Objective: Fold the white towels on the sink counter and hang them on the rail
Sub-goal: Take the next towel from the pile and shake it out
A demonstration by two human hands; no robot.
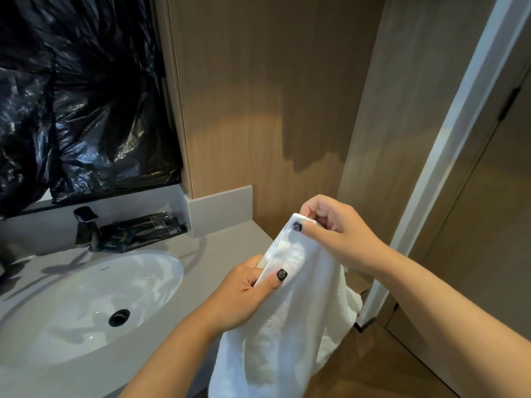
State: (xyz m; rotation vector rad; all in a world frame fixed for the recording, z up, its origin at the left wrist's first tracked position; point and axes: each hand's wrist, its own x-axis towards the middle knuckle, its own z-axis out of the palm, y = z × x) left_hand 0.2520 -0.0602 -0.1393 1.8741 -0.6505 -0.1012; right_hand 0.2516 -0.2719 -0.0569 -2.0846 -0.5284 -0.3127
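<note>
A white towel (287,317) hangs in the air off the right end of the grey sink counter (218,254). My right hand (339,234) pinches its top corner between thumb and fingers. Lower down and to the left, my left hand (247,291) grips the towel's upper edge, thumb on the front. The rest of the cloth droops below both hands, past the counter's front edge. No rail is in view.
A white oval basin (86,297) with a black drain (119,316) is set in the counter. Behind it stand a dark tap (86,225) and dark toiletry tubes (149,228). Black plastic sheeting (80,96) covers the mirror. A wood-panelled wall (273,110) rises ahead, with a white door frame (448,156) on the right.
</note>
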